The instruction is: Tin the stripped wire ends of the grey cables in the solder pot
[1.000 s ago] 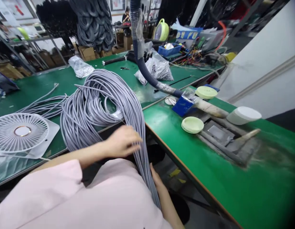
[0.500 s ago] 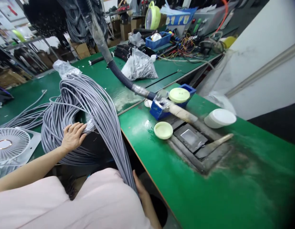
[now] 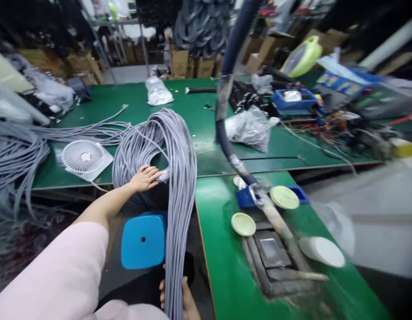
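Observation:
A thick bundle of grey cables (image 3: 179, 186) loops over the edge of the green table and hangs down in front of me. My left hand (image 3: 146, 178) lies on the inner side of the coil with its fingers stretched out, near a shiny wrapped spot on the cables. Low down, my right hand (image 3: 187, 295) is wrapped around the hanging strands, fingers on one side and thumb on the other. Further cable lengths (image 3: 89, 133) run left from the coil to a loose grey heap (image 3: 12, 164).
A white fan (image 3: 84, 158) lies left of the coil; below it stands a blue stool (image 3: 142, 244). On the right bench are a dark square hot-looking pot (image 3: 272, 251), pale green lids (image 3: 243, 224), a white tub (image 3: 322, 251) and a hanging duct hose (image 3: 222, 111).
My view has swung left, bringing the stool and the cable heap into sight. The right hand now shows clearly around the hanging strands; the left hand stays at the coil.

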`<act>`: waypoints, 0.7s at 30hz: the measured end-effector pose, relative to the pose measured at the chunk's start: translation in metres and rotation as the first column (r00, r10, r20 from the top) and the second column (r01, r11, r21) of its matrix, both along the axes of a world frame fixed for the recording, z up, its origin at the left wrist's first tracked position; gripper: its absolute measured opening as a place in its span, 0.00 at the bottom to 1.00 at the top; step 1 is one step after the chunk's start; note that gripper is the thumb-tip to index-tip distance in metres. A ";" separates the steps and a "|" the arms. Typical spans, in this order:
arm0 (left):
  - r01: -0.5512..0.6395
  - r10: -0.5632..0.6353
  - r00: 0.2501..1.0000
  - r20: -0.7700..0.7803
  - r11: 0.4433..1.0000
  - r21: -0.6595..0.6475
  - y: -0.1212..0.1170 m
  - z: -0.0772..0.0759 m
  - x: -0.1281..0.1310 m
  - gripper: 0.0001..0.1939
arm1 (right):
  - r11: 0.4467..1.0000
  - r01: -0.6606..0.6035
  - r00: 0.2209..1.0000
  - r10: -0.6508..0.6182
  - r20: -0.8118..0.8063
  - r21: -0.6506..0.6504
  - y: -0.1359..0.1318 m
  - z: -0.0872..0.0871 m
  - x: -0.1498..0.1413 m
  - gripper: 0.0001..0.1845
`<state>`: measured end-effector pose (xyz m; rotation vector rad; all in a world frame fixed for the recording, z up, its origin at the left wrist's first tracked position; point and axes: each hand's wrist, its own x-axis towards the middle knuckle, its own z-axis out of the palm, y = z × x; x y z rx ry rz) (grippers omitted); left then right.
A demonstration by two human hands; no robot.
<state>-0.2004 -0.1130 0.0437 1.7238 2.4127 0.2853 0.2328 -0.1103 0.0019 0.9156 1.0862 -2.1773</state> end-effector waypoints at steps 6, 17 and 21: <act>0.050 -0.054 0.997 0.055 0.995 0.084 -0.015 -0.021 -0.010 0.28 | 1.000 0.018 0.995 -0.019 0.101 0.009 -0.012 -0.011 -0.003 0.55; 0.143 -0.138 0.990 -0.034 0.966 0.218 -0.031 -0.044 -0.019 0.28 | 0.986 0.036 0.976 -0.070 0.206 0.165 -0.019 -0.033 -0.007 0.63; 0.165 -0.135 0.980 -0.143 0.960 0.226 -0.034 -0.051 -0.024 0.27 | 0.953 0.303 0.932 -0.297 0.207 0.004 -0.030 -0.037 -0.011 0.48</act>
